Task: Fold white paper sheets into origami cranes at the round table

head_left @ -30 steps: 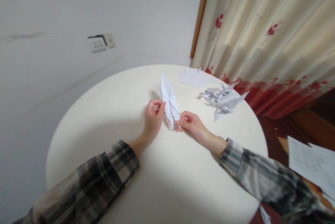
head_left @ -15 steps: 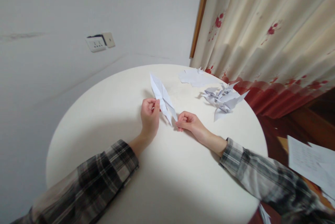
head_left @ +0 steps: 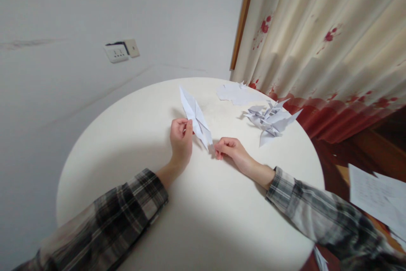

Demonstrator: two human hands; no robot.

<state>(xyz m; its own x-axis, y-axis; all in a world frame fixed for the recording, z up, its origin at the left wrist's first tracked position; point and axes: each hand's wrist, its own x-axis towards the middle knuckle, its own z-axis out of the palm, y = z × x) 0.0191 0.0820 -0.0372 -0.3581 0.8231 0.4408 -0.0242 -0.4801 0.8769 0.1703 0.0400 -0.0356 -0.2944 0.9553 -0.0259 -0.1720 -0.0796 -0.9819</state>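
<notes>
Plainly, the left hand (head_left: 182,140) pinches folded paper (head_left: 198,119), the right hand (head_left: 231,151), fingertips (head_left: 218,148) pressed together, beside its tip, unreadable written sheets (head_left: 371,195) past the table's right edge (head_left: 312,157).

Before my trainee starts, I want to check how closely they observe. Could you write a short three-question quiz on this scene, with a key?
1. Which hand grips the long folded paper by its side edge?
2. True or false: the heap of white paper shapes lies on the left side of the round table.
3. Fill in: the curtain is cream, with patterns coloured ____.

Key:
1. The left hand.
2. False; it lies on the right side.
3. Red.
</notes>
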